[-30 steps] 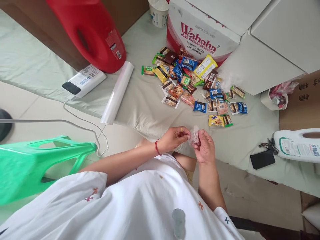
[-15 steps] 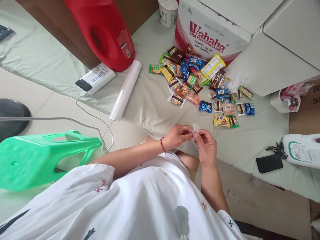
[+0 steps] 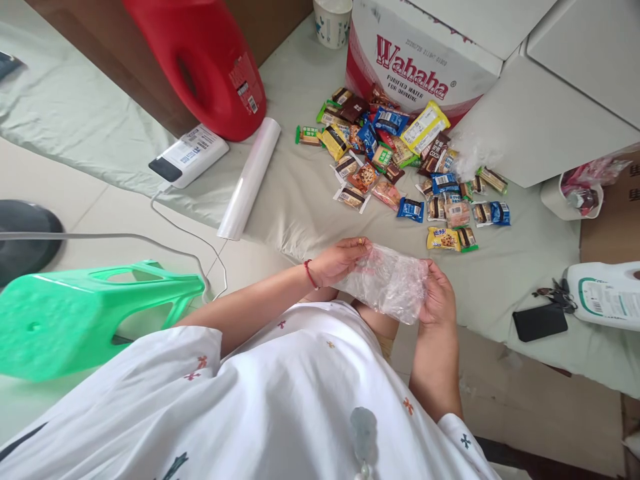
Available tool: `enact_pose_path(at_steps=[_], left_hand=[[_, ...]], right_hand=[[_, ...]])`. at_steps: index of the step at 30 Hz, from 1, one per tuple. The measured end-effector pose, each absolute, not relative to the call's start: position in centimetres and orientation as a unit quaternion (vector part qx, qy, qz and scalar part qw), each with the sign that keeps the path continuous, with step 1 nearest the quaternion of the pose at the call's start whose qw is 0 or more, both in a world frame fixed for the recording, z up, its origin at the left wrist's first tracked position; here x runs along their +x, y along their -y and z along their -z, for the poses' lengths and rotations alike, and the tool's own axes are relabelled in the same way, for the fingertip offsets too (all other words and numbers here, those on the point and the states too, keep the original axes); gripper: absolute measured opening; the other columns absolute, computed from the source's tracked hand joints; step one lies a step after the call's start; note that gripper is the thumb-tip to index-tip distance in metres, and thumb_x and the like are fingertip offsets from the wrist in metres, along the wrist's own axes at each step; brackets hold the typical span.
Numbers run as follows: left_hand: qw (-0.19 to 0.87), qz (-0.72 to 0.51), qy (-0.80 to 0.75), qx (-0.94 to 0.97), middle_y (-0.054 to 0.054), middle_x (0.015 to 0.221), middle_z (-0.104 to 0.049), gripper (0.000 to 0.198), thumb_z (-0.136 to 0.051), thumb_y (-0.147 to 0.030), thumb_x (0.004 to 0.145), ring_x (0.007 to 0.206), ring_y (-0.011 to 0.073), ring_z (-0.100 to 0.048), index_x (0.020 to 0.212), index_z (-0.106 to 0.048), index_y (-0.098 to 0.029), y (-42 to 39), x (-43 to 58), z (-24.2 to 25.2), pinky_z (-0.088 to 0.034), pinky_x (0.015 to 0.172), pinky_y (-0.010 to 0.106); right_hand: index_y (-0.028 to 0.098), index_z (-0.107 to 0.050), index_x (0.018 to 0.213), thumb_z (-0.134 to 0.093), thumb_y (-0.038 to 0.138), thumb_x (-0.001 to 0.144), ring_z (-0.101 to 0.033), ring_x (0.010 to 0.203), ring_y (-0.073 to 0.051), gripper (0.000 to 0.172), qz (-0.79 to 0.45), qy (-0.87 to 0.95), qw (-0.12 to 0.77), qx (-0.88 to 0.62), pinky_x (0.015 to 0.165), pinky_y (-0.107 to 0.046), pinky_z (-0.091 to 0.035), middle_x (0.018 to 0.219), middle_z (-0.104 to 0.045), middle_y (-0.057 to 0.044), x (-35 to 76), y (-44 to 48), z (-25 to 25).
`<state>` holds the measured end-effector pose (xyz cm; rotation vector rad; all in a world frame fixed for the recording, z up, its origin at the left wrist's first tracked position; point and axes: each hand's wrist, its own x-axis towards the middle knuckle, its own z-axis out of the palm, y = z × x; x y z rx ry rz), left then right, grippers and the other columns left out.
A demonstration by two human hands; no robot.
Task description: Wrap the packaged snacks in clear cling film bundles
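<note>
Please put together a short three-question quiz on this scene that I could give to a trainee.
1. What is stretched between the left hand and the right hand?
A) a yellow snack packet
B) a piece of clear plastic
C) a charging cable

2. True or false: the red bracelet is worn on the right wrist.

3. Fill in the blank: the large red word on the box behind the snack packets is ____.

Key: 1. B. 2. False; the red bracelet is on the left wrist. 3. Wahaha.
</note>
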<state>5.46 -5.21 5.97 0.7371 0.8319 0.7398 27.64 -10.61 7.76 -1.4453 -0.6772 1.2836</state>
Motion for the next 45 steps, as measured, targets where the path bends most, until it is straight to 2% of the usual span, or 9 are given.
enact_pose_path(at_steps=[6, 13, 21, 27, 30, 33, 36, 40, 45], left_hand=[[0.555, -0.475, -0.524, 0.438, 0.001, 0.085, -0.055, 0.038, -0.077, -0.054, 0.084, 0.076, 0.0135, -0.047, 0.086, -0.059, -0.020, 7.1, 6.3, -7.4, -0.040, 0.070, 0.029], [0.774, -0.261, -0.431, 0.383, -0.002, 0.077, -0.056, 0.053, -0.077, -0.067, 0.074, 0.071, 0.0125, -0.054, 0.087, -0.060, -0.018, 7.0, 9.0, -8.5, -0.041, 0.058, 0.024], [0.792, -0.429, -0.358, 0.245, 0.003, 0.097, -0.068, 0.034, -0.087, -0.035, 0.071, 0.091, 0.0126, -0.065, 0.082, -0.061, -0.016, 6.0, 7.2, -7.1, -0.050, 0.079, 0.024], [0.794, -0.445, -0.335, 0.244, 0.000, 0.098, -0.070, 0.046, -0.081, -0.051, 0.082, 0.081, 0.0169, -0.075, 0.090, -0.047, -0.021, 5.8, 6.7, -8.0, -0.058, 0.076, 0.031], [0.713, -0.472, -0.398, 0.332, -0.004, 0.088, -0.066, 0.045, -0.069, -0.060, 0.091, 0.056, 0.0083, -0.068, 0.093, -0.045, -0.022, 5.8, 7.2, -8.0, -0.052, 0.058, 0.022], [0.672, -0.461, -0.412, 0.408, -0.003, 0.090, -0.067, 0.045, -0.058, -0.065, 0.097, 0.048, 0.0045, -0.062, 0.095, -0.045, -0.022, 6.1, 7.6, -8.2, -0.046, 0.050, 0.019], [0.673, -0.437, -0.391, 0.450, -0.002, 0.091, -0.066, 0.047, -0.054, -0.068, 0.098, 0.047, 0.0043, -0.061, 0.096, -0.046, -0.022, 6.5, 8.0, -8.7, -0.046, 0.047, 0.020], [0.674, -0.439, -0.379, 0.457, -0.002, 0.088, -0.066, 0.049, -0.054, -0.070, 0.097, 0.047, 0.0049, -0.058, 0.096, -0.048, -0.021, 6.5, 8.0, -9.0, -0.045, 0.048, 0.021], [0.770, -0.374, -0.348, 0.382, 0.004, 0.091, -0.072, 0.059, -0.062, -0.078, 0.086, 0.056, 0.0085, -0.055, 0.099, -0.057, -0.020, 6.1, 6.9, -8.6, -0.048, 0.058, 0.026]], right_hand=[[0.022, -0.062, 0.086, -0.080, 0.052, 0.086, -0.052, 0.057, -0.009, 0.035, -0.437, 0.332, 0.586, -0.595, 0.056, -0.022, -0.041, 0.067, -0.059, 0.006, 26.1, 11.1, -8.2], [0.021, -0.063, 0.089, -0.073, 0.050, 0.093, -0.058, 0.063, -0.011, 0.031, -0.420, 0.430, 0.555, -0.575, 0.064, -0.025, -0.047, 0.071, -0.063, 0.003, 25.1, 11.7, -8.5], [0.021, -0.055, 0.084, -0.088, 0.048, 0.075, -0.046, 0.054, -0.005, 0.043, -0.433, 0.224, 0.643, -0.590, 0.048, -0.017, -0.035, 0.073, -0.061, 0.005, 28.7, 12.4, -8.2], [0.021, -0.056, 0.083, -0.086, 0.051, 0.076, -0.044, 0.053, -0.005, 0.044, -0.460, 0.234, 0.586, -0.624, 0.046, -0.017, -0.032, 0.072, -0.058, 0.005, 29.2, 13.7, -6.9], [0.021, -0.057, 0.084, -0.078, 0.055, 0.085, -0.051, 0.062, -0.008, 0.040, -0.387, 0.313, 0.577, -0.648, 0.056, -0.021, -0.043, 0.080, -0.060, 0.002, 29.3, 13.7, -7.2], [0.023, -0.062, 0.101, -0.065, 0.066, 0.091, -0.064, 0.105, -0.019, 0.045, -0.268, 0.419, 0.579, -0.647, 0.088, -0.034, -0.055, 0.115, -0.064, -0.007, 29.8, 13.0, -8.2], [0.025, -0.063, 0.126, -0.058, 0.081, 0.087, -0.052, 0.139, -0.029, 0.068, -0.269, 0.558, 0.500, -0.605, 0.115, -0.048, -0.044, 0.137, -0.060, -0.013, 30.1, 12.1, -9.5], [0.026, -0.076, 0.102, -0.071, 0.062, 0.090, -0.069, 0.112, -0.026, 0.039, -0.397, 0.643, 0.328, -0.568, 0.112, -0.045, -0.046, 0.106, -0.076, -0.007, 29.5, 11.2, -10.5], [0.023, -0.071, 0.087, -0.074, 0.056, 0.090, -0.068, 0.077, -0.018, 0.033, -0.453, 0.446, 0.478, -0.606, 0.070, -0.031, -0.055, 0.082, -0.072, -0.002, 28.4, 10.5, -10.1]])
